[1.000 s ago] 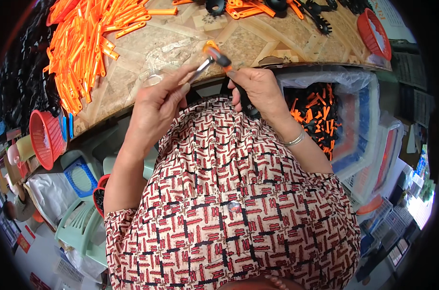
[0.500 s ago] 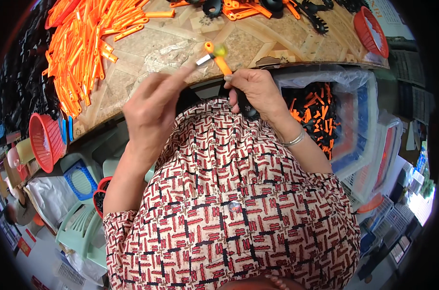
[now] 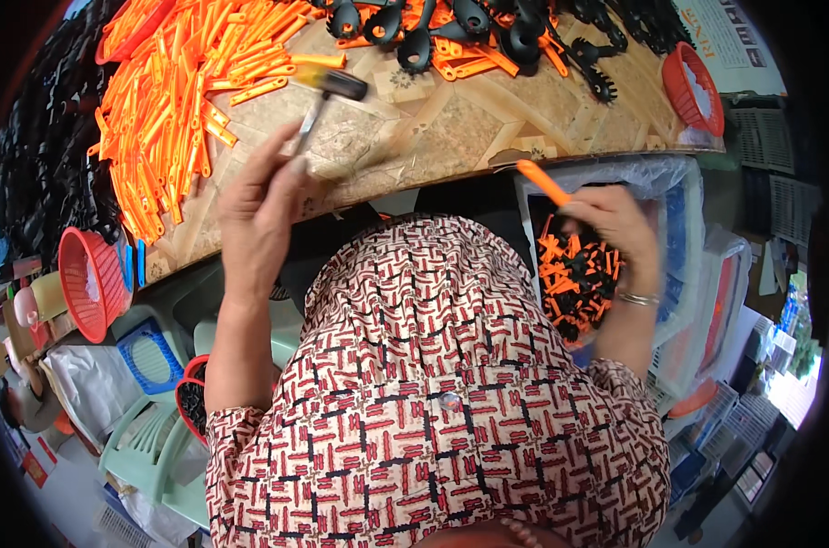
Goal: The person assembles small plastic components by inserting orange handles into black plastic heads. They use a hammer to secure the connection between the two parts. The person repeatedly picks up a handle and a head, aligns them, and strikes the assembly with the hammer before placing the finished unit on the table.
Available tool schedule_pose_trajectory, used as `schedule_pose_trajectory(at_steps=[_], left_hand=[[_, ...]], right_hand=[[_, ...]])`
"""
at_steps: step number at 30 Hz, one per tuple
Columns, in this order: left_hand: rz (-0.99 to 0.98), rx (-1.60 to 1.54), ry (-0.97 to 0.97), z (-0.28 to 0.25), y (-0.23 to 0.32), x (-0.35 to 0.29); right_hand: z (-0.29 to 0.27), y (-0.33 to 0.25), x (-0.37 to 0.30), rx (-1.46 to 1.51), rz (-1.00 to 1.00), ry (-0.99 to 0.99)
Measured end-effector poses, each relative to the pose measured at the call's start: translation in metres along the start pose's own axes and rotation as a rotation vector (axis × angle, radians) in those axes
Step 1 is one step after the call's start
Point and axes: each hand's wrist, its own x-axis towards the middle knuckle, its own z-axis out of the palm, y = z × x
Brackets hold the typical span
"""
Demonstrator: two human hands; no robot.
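Note:
My left hand (image 3: 257, 205) is closed round the metal shaft of a small mallet (image 3: 346, 85), whose yellow and black head is blurred above the table near the orange handles (image 3: 163, 100). To the right, my right hand (image 3: 620, 224) grips an orange-handled kitchen utensil (image 3: 544, 183) over a plastic-lined crate (image 3: 675, 219). The utensil's orange end points up and left past the table edge; its other end is hidden by the hand. Inside the crate lie several orange-handled black utensils (image 3: 574, 283).
Black spoon and ladle heads (image 3: 414, 50) lie along the table's far side. Red baskets stand at the table's right end (image 3: 693, 87) and left edge (image 3: 93, 283). Dark utensil parts (image 3: 40, 137) are heaped at far left. A pale green chair (image 3: 150, 438) stands lower left.
My right hand has moved right, from the table edge to over the crate, with the orange-handled utensil. The left hand has drawn slightly down, and the mallet has swung up and left.

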Motion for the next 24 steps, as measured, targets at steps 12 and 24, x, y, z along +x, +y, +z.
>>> schedule_pose_trajectory(at_steps=[12, 24], left_hand=[[-0.036, -0.265, 0.144, -0.028, 0.004, 0.029], [0.432, 0.984, 0.148, -0.026, -0.012, 0.089]], right_hand=[[0.055, -0.153, 0.160, -0.526, -0.502, 0.758], [0.021, -0.166, 0.194, -0.347, -0.394, 0.822]])
